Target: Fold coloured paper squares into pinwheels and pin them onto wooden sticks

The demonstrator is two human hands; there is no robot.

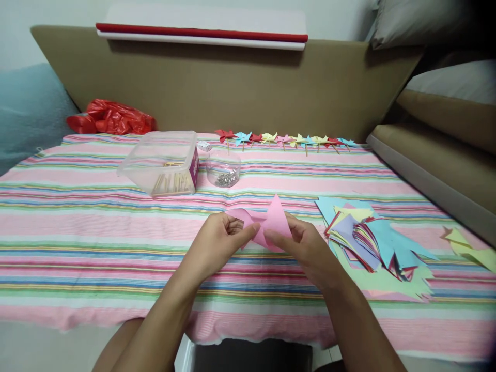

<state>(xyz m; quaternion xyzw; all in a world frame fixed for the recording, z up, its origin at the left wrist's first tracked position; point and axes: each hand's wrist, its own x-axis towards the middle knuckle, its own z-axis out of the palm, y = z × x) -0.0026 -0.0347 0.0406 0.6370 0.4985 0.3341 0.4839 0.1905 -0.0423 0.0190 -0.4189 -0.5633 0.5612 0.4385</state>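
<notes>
A sheet of pink paper (276, 217) with pointed, partly folded flaps is held above the striped cloth, in the middle of the head view. My left hand (227, 232) grips its left side, the thumb pressing on the front near the centre. On the right side my right hand (296, 240) pinches it, thumb in front and fingers behind. Both thumbs rest close together at the paper's middle. The fingers behind the paper are partly hidden. To the right of my right hand lies a pile of coloured paper pieces (352, 232), blue, yellow, purple and green.
Several finished paper pinwheels (282, 139) on sticks line the back edge. A clear plastic box (166, 150) with wooden sticks stands left of a round clear tub (223, 170) of small metal pieces. A red plastic bag (116, 118) lies back left, yellow paper (468, 248) far right.
</notes>
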